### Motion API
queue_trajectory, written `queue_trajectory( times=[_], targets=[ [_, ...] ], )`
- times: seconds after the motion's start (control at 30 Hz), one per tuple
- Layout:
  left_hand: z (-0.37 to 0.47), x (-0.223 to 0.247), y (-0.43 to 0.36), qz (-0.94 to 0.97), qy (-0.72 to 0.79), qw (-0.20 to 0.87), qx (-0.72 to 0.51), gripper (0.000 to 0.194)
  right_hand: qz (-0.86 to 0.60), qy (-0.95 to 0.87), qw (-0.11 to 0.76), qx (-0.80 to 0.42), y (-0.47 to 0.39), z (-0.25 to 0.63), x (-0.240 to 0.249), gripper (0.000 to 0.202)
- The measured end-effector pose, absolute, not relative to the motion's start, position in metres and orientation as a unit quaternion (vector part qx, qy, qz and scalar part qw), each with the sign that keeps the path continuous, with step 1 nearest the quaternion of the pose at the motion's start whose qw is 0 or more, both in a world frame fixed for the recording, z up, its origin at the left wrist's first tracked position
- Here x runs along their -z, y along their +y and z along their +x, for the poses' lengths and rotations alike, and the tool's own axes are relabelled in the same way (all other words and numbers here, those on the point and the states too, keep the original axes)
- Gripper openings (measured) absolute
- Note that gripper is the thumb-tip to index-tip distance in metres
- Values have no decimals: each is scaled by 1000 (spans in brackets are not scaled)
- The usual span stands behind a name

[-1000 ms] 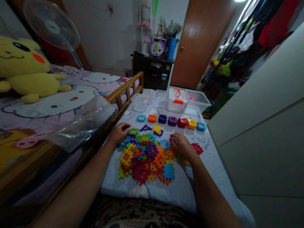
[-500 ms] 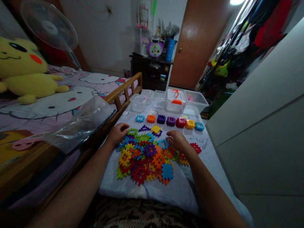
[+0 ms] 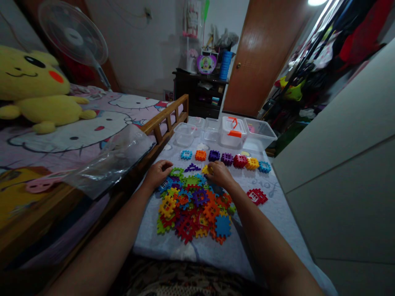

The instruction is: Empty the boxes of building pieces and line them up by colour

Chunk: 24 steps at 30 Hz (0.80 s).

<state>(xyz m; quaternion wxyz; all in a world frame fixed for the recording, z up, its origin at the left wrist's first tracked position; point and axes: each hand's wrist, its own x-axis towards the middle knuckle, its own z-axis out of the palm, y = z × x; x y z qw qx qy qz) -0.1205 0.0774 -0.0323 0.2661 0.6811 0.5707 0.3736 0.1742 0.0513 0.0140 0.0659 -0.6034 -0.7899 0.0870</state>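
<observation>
A heap of colourful interlocking plastic tiles [image 3: 194, 207] lies on a pale cloth [image 3: 271, 213]. My left hand [image 3: 159, 172] rests curled at the heap's far left edge, touching green and blue tiles. At the heap's far side my right hand [image 3: 218, 172] has its fingertips on a yellow tile [image 3: 205, 169]. Beyond the hands a purple triangle tile [image 3: 192, 167] lies alone. Farther back runs a row of assembled tile cubes [image 3: 224, 158], blue through orange, purple, red and yellow. A red tile [image 3: 256, 196] lies apart on the right.
Clear plastic containers [image 3: 258, 132] and a lidded box with an orange latch [image 3: 231, 132] stand behind the row. A wooden bed rail [image 3: 160, 123] with a clear plastic bag [image 3: 111, 160] borders the left. A white cabinet [image 3: 339, 156] closes the right side. A yellow plush toy [image 3: 37, 90] sits on the bed.
My right hand has moved left and forward from the heap's right side to the yellow tile at the far edge. My left hand has stayed put.
</observation>
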Motion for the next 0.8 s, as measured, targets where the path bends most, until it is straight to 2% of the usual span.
queue_trajectory(
  times=[0.13, 0.27, 0.4, 0.57, 0.8],
  targets=[
    [-120, 28, 76, 679, 571, 272, -373, 35, -596, -790, 94, -103, 40, 192, -20, 38],
    [-119, 26, 75, 678, 578, 275, -362, 36, -582, -789, 160, -112, 27, 232, -32, 54],
    [-120, 27, 76, 678, 582, 273, -356, 36, -611, -761, 208, -65, 24, 296, -45, 53],
    [-121, 30, 78, 676, 585, 270, -358, 39, -695, -692, 194, 6, 41, 368, -42, 53],
    [-122, 32, 79, 676, 594, 261, -348, 41, -707, -690, 150, -35, 63, 391, -24, 55]
  ],
)
